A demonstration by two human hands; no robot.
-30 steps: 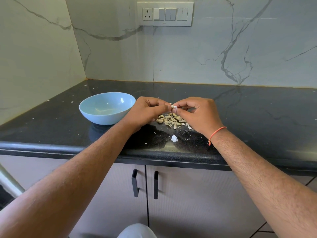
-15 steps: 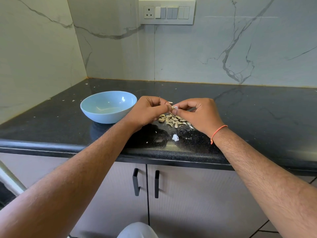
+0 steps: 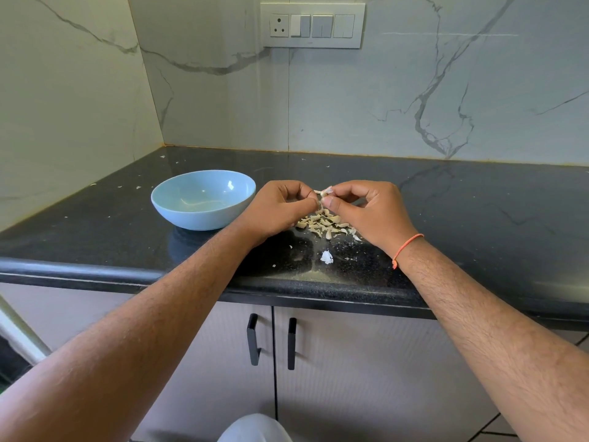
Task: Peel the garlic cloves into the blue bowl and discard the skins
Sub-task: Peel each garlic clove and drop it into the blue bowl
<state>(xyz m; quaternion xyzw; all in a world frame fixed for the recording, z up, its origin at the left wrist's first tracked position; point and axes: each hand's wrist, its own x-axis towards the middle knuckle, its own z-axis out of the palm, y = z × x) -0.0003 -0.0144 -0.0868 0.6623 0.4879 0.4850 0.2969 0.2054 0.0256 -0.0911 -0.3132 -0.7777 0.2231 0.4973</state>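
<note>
A garlic clove (image 3: pixel 324 193) with pale skin is pinched between my left hand (image 3: pixel 280 208) and my right hand (image 3: pixel 366 208), above the black counter. Both hands have their fingers curled around it, fingertips meeting at the clove. Under the hands lies a small pile of garlic cloves (image 3: pixel 325 225) on the counter. The light blue bowl (image 3: pixel 165 202) stands just left of my left hand; nothing shows inside it. A white scrap of skin (image 3: pixel 326 257) lies nearer the counter's front edge.
The black stone counter (image 3: pixel 478 218) runs to marble walls at the back and left. Small skin flecks dot its surface. A switch panel (image 3: pixel 314 25) sits on the back wall. Cabinet doors with black handles (image 3: pixel 253 339) are below the edge.
Both hands have stayed together over the pile, with small finger movements on the clove. The bowl and pile have not moved.
</note>
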